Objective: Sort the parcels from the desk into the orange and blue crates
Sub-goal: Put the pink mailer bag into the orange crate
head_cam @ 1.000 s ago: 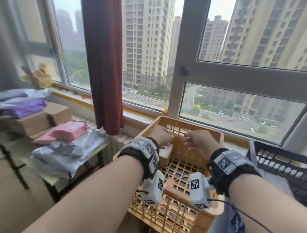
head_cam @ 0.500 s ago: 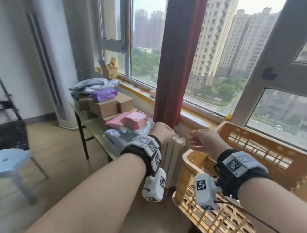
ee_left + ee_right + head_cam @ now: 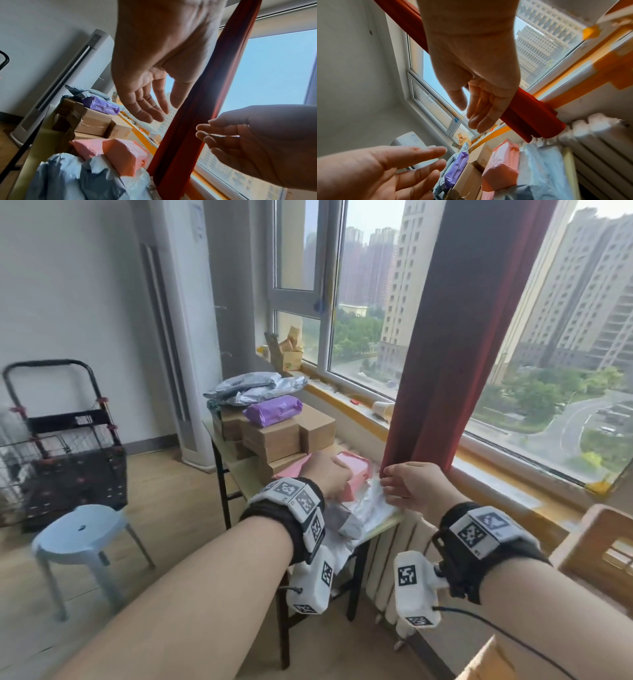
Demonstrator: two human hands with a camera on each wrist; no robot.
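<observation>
The desk (image 3: 245,474) carries stacked parcels: grey bags and a purple parcel (image 3: 274,410) on top of cardboard boxes (image 3: 274,436), pink parcels (image 3: 356,474) and crumpled grey-white bags (image 3: 363,508) at the near end. My left hand (image 3: 330,477) hovers over the pink parcels, fingers relaxed and empty (image 3: 154,105). My right hand (image 3: 407,487) hangs over the grey-white bags by the curtain, also holding nothing (image 3: 479,112). A corner of the orange crate (image 3: 582,546) shows at the far right. The blue crate is out of view.
A red curtain (image 3: 455,337) hangs just behind my right hand, with a white radiator (image 3: 394,570) below the desk end. A pale blue stool (image 3: 80,532) and a black trolley (image 3: 68,460) stand on the floor to the left. A tall white air conditioner (image 3: 181,337) stands behind the desk.
The view has swung left, from the orange crate to the desk. Both hands have moved from above the crate to above the parcels at the desk's near end, still empty.
</observation>
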